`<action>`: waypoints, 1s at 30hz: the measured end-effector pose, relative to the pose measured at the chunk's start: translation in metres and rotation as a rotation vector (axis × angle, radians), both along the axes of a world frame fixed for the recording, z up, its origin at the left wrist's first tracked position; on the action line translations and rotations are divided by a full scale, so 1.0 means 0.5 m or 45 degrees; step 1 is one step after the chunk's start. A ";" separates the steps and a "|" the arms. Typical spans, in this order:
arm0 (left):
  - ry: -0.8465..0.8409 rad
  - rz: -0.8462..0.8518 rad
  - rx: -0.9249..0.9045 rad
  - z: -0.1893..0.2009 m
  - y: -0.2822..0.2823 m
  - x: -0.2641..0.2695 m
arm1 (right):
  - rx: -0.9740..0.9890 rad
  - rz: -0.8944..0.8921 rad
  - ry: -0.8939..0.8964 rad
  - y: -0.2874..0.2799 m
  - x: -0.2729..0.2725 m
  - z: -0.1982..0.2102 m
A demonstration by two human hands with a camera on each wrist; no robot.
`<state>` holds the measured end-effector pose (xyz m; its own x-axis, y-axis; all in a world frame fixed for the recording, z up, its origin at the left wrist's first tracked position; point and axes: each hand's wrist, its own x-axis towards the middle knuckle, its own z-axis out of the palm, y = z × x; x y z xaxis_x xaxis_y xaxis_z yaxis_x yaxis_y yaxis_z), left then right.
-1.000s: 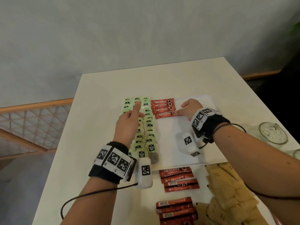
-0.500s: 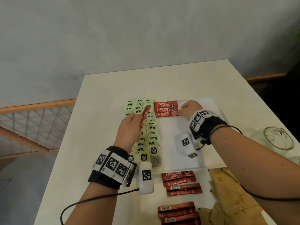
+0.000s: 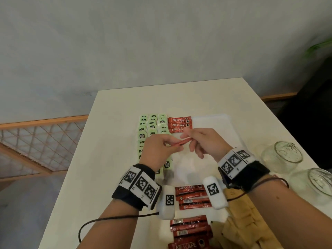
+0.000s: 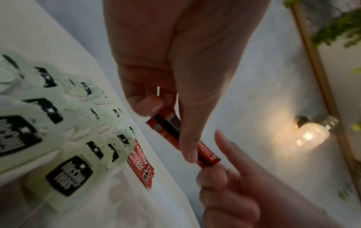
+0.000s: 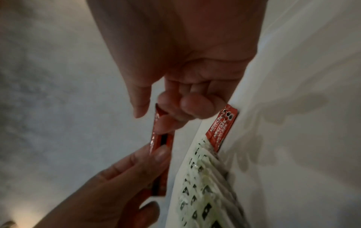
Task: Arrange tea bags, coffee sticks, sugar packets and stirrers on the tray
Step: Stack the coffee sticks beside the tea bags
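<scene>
Above the tray [image 3: 222, 123], at 12 o'clock from the desk [image 3: 115, 108] edge: coffee stick [image 3: 181, 143] pinched by left hand [image 3: 159, 150] and right hand [image 3: 206, 142]. Risk: fumbled handover, dropping it onto tea bags [image 3: 152, 126], scattering rows.

A red coffee stick [image 3: 179, 143] is held level above the white tray [image 3: 217, 126], pinched at one end by the left hand [image 3: 159, 150] and at the other by the right hand [image 3: 204, 142]. Three more red sticks [image 3: 179, 125] lie stacked at the tray's far edge beside rows of green tea bags [image 3: 152, 130]. Loose sticks [image 3: 192, 197] and tan sugar packets [image 3: 240, 221] lie on the table nearer the person.
</scene>
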<state>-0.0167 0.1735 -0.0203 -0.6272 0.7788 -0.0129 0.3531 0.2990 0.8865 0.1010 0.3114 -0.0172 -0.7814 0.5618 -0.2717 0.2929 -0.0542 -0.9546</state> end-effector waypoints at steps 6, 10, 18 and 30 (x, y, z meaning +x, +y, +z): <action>0.247 0.065 -0.028 -0.004 -0.019 0.026 | -0.020 -0.074 0.156 -0.023 0.044 0.014; -0.352 0.094 -0.002 0.011 -0.041 0.029 | 0.059 -0.051 0.185 -0.019 0.067 0.016; -0.433 0.257 0.143 0.015 -0.050 0.038 | 0.060 0.013 0.118 -0.027 0.075 0.022; -0.257 0.221 0.062 -0.008 -0.027 0.041 | 0.010 0.032 -0.100 0.001 0.031 -0.002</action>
<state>0.0040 0.1602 -0.0245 -0.7398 0.6627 -0.1166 0.1149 0.2952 0.9485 0.1167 0.3118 -0.0183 -0.7718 0.5446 -0.3282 0.3681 -0.0383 -0.9290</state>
